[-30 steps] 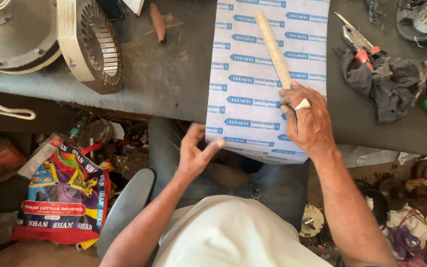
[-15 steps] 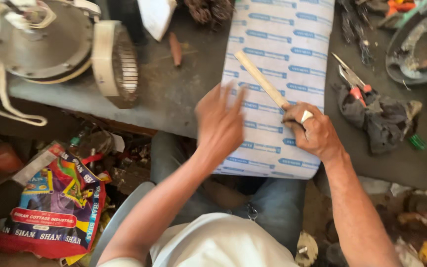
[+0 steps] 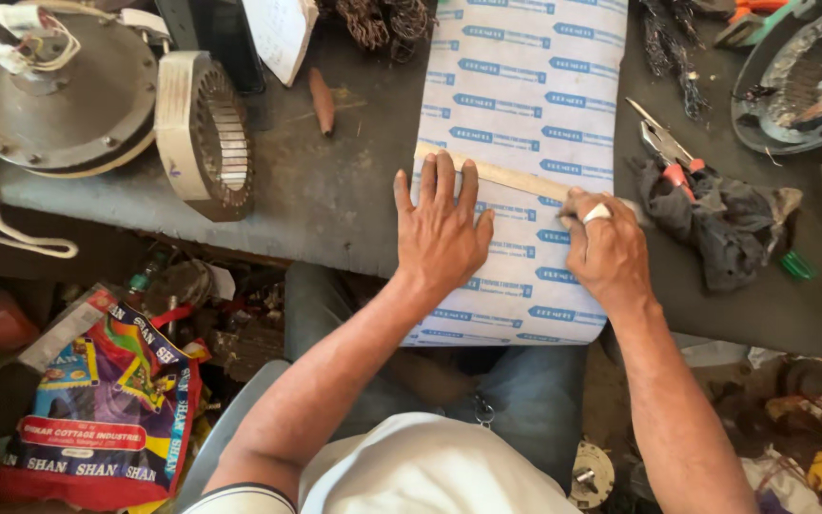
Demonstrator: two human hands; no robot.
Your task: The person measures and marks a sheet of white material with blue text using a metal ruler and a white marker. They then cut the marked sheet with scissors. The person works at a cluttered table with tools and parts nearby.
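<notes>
A long white sheet with blue printed labels (image 3: 525,86) lies along the dark workbench (image 3: 335,190) and hangs over its near edge. A wooden ruler (image 3: 516,177) lies across the sheet, nearly level. My left hand (image 3: 441,228) rests flat on the sheet with fingers spread, fingertips against the ruler's left end. My right hand (image 3: 606,249) is closed on the ruler's right end, pressing it down; a white band shows on one finger.
On the bench: a grey motor housing with cords (image 3: 49,90), a round stator core (image 3: 206,133), pliers (image 3: 668,148) on a dark rag (image 3: 725,224), and another round motor part (image 3: 801,76) at far right. A colourful bag (image 3: 107,409) and clutter lie on the floor below.
My left hand rose from below the bench and settled flat on the sheet. The ruler swung from steeply angled to almost level across the sheet, with my right hand still at its end.
</notes>
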